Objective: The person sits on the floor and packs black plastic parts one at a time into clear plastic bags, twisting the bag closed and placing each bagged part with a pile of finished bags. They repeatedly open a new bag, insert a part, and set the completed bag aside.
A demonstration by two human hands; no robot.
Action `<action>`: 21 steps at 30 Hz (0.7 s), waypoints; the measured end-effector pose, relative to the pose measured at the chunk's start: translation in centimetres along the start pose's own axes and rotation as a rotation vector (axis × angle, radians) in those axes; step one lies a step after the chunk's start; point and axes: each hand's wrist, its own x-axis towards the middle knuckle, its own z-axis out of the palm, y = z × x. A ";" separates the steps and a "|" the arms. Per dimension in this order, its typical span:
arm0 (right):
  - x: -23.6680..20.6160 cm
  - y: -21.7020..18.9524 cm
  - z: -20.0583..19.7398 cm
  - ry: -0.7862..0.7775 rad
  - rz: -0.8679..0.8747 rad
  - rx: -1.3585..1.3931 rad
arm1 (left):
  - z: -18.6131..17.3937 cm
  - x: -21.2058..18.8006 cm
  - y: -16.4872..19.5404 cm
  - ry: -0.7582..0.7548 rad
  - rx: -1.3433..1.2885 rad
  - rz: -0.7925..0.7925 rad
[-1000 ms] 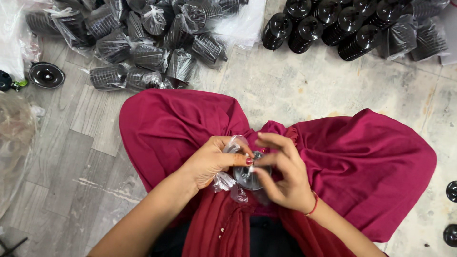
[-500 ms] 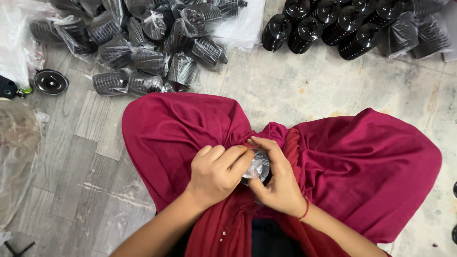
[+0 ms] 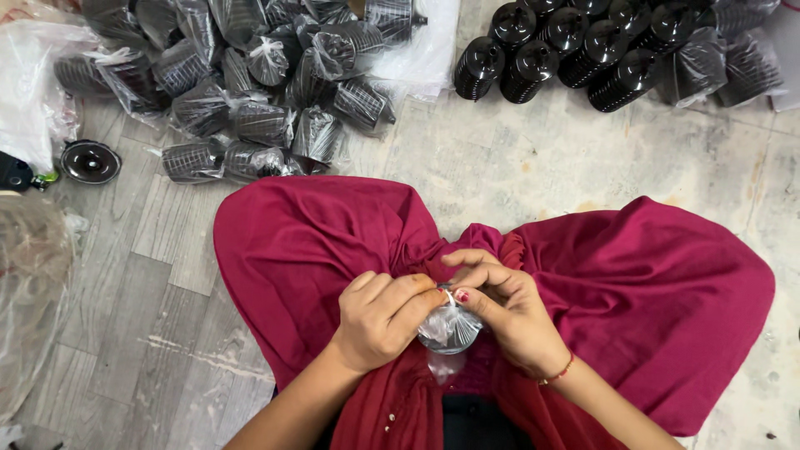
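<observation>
My left hand [image 3: 382, 318] and my right hand [image 3: 507, 310] meet over my lap, which is covered in dark red cloth [image 3: 650, 300]. Between them sits a small black ribbed part wrapped in a clear plastic bag [image 3: 450, 327]. Both hands pinch the gathered top of the bag, fingertips touching above the part. The lower half of the part is hidden by my hands.
A pile of bagged black ribbed parts [image 3: 250, 92] lies on the floor at the upper left. Unbagged black parts [image 3: 567, 54] lie at the upper right. A loose round black cap [image 3: 90, 161] and clear plastic sheets [image 3: 29, 275] are at the left.
My hands have closed together over the bagged part, and the bag's loose top is now gathered between my fingertips. The view has shifted slightly.
</observation>
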 end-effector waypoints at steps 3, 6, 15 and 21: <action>0.0 -1.4 0.5 0.004 -0.119 -0.354 | 0.0 0.1 -0.3 -0.008 -0.015 0.015; 0.0 -2.9 1.3 0.026 -0.207 -0.626 | -0.2 0.1 -0.7 -0.035 -0.030 0.042; 1.3 -4.2 0.1 0.270 -0.457 -1.092 | 0.1 1.7 -2.3 -0.116 -0.108 -0.123; 2.9 -2.6 -4.2 0.329 -0.231 -0.616 | -3.7 10.3 -11.4 0.041 0.369 -0.195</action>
